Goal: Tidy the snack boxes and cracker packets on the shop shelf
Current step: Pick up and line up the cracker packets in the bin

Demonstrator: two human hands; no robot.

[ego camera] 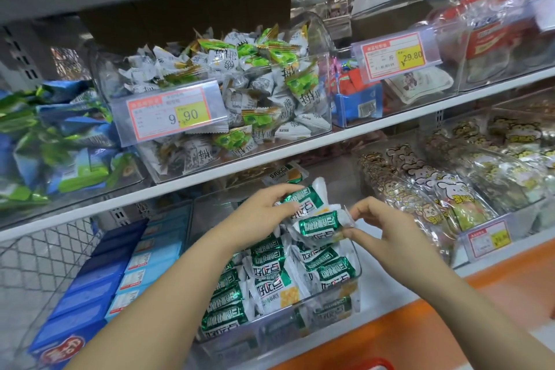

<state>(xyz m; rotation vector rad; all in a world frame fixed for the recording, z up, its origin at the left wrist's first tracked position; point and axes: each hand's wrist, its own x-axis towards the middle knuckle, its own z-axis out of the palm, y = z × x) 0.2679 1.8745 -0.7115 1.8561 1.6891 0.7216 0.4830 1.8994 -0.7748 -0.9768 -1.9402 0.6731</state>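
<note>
The fingers [285, 189] of your left hand [264, 213] curl round a green-and-white foil cracker packet [309, 200] printed with bold Chinese lettering. The fingertips [356, 215] of your right hand [387, 228] pinch the crimped end of a second matching packet [319, 225]. Both hands hover just above a clear plastic bin [358, 272] packed with the same packets on the lower shelf. Flat blue snack boxes [99, 279] lie just left. Above, yellow price tags read 9.90 [180, 117] and 29.80 [402, 58].

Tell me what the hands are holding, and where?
The left hand grips a green cracker packet by its left side; the right hand pinches the crimped end of a second packet.
</note>
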